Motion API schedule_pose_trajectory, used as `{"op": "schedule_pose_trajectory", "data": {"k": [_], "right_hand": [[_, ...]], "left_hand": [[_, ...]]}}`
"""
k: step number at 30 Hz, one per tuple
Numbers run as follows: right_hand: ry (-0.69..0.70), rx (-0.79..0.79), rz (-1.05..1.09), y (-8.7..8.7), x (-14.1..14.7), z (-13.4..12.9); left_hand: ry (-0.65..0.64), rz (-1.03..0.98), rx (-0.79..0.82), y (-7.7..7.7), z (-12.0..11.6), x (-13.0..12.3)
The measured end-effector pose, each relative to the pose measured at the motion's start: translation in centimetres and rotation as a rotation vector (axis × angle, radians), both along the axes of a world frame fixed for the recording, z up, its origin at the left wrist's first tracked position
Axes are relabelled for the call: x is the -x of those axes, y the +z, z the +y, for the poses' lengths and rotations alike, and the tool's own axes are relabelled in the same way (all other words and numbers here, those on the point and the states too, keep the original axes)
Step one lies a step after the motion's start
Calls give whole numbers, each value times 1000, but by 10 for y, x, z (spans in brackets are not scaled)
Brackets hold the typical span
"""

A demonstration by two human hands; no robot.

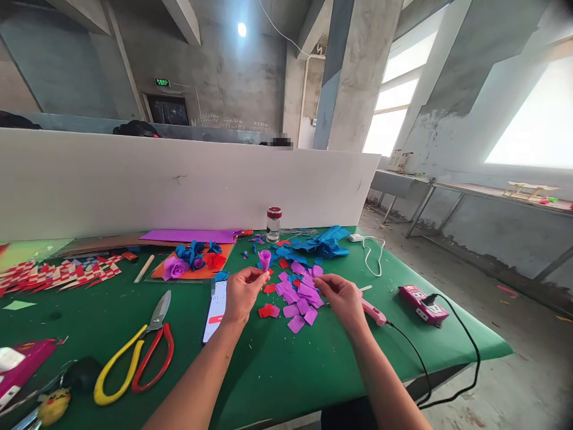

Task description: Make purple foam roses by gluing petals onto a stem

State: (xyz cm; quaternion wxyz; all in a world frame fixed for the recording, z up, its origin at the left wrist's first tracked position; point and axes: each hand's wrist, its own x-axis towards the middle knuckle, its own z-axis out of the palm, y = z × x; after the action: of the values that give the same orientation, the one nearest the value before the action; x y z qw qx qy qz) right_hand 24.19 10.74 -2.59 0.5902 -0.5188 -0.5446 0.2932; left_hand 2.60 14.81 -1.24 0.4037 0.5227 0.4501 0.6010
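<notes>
My left hand [246, 291] pinches the base of a small purple crepe-paper flower [264, 259], held upright above the table. My right hand [341, 295] is closed in a pinch at a purple paper petal [317, 271], over the right edge of a loose pile. In that pile lie several purple paper pieces [296, 323] and a few red ones [269, 310]. A pink glue gun [373, 312] rests partly behind my right hand. Beside my left forearm is a phone [215, 310] with its screen lit.
Yellow-and-red-handled scissors [156, 322] lie at left. Finished paper flowers [176, 267] sit on an orange sheet [228, 253]. Blue crepe paper [324, 242] and a red-lidded jar [274, 225] stand before a white partition [188, 185]. A corded pink power strip [423, 304] is at right.
</notes>
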Motion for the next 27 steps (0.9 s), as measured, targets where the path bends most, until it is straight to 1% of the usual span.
{"op": "schedule_pose_trajectory", "data": {"k": [5, 9, 15, 18, 21, 23, 25, 27], "right_hand": [[60, 2, -30, -5, 13, -16], [70, 21, -61, -13, 17, -17], [-1, -33, -94, -17, -2, -18], [-43, -38, -150, -17, -14, -20], [-55, -21, -197, -18, -21, -21], [-55, -21, -205, -19, -25, -19], [-84, -24, -226, -17, -28, -15], [-133, -7, -335, -12, -31, -10]], "left_hand": [[-64, -56, -15, -3, 0, -4], [-58, -48, -1, -3, -1, -4], [-53, 24, -1, -4, -1, -3], [-83, 31, 2, -4, -1, -4], [-115, 13, 23, -5, 1, -5], [-131, 10, 35, -5, 2, -6], [-145, 12, 51, -5, 3, -6], [-150, 8, 64, -4, 4, -6]]}}
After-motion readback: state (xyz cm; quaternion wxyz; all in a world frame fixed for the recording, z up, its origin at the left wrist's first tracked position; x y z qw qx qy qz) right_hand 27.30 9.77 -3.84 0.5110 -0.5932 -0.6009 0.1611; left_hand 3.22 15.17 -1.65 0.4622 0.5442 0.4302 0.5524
